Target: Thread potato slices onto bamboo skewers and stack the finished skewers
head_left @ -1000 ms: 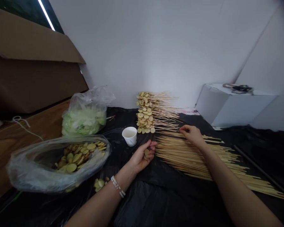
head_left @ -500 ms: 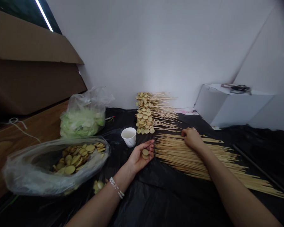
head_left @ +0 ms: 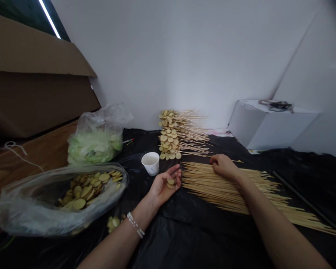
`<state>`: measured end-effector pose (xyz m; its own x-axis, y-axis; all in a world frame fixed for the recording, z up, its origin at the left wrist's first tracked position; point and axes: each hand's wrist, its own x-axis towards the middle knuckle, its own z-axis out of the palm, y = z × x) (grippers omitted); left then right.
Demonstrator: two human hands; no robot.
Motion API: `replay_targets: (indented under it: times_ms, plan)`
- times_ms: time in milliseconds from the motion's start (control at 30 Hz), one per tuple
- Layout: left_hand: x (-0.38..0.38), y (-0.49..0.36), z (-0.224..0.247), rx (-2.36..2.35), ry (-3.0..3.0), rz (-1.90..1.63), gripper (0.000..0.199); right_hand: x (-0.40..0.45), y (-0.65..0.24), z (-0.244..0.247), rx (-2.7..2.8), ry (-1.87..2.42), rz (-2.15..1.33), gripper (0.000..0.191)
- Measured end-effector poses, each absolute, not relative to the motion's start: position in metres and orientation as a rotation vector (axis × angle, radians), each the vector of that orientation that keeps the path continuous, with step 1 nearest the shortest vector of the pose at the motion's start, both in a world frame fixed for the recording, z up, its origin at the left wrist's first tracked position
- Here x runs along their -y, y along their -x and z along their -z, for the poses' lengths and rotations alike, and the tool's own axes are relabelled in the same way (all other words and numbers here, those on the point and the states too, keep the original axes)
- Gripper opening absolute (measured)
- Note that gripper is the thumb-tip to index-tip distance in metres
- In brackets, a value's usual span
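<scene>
My left hand (head_left: 165, 185) is palm up, with its fingers curled round a few round potato slices (head_left: 170, 183). Just right of its fingertips lies a broad pile of bamboo skewers (head_left: 207, 185). At the pile's far edge, my right hand (head_left: 224, 165) rests with bent, closed fingers; whatever is under its fingertips is hidden. Beyond both hands, several skewers threaded with potato slices (head_left: 169, 140) are stacked, their bare sticks pointing right. A white paper cup (head_left: 151, 164) stands behind my left hand.
An open plastic bag of potato slices (head_left: 84, 188) lies at left, with a bag of pale green vegetable (head_left: 96, 145) behind it. Loose slices (head_left: 114, 223) lie near my left forearm. A white box (head_left: 274, 123) stands back right, a cardboard box (head_left: 39, 86) far left.
The view has shifted slightly. My right hand has moved a little nearer over the far edge of the skewer pile. My left hand still holds the potato slices.
</scene>
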<state>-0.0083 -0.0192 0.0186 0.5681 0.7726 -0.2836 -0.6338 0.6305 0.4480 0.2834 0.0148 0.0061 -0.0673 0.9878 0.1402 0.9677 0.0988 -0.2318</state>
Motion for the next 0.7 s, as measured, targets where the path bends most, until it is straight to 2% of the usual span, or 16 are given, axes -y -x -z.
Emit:
replay_targets:
  times_ms: [267,400,700]
  plan:
    - [0.022,0.008,-0.014,-0.471,-0.468,-0.839,0.077,-0.015,-0.281,-0.008,2.168,1.824,-0.255,0.016]
    - [0.021,0.006,-0.012,-0.496,-0.469,-0.847,0.075,-0.013,-0.281,-0.008,2.129,1.83,-0.283,0.011]
    - [0.02,0.003,-0.013,-0.531,-0.455,-0.89,0.069,-0.003,-0.268,-0.026,2.125,1.671,-0.39,0.013]
